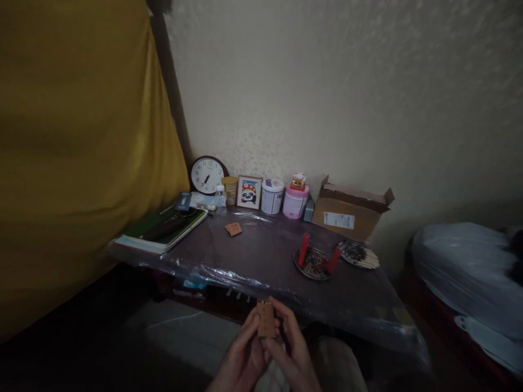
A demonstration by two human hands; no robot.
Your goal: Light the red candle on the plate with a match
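Close to my body, in front of the table's near edge, a small brown matchbox (266,320) is held upright between both hands. My left hand (246,344) grips its left side, fingers closed round it. From the right, my right hand (292,342) is closed on the same box, its thumb near the lower end. Something small and pale shows at the box's top end, too small to make out. A similar flat brown piece (233,228) lies on the table. Two red candles (303,250) stand on a metal plate (312,276) strewn with small bits.
Behind the candles, pale matchsticks with dark heads (359,254) lie on another plate. Along the wall stand a clock (207,175), a panda picture (249,193), a white tin (272,197), a pink tin (295,202) and a cardboard box (347,212). A green book (163,231) lies left.
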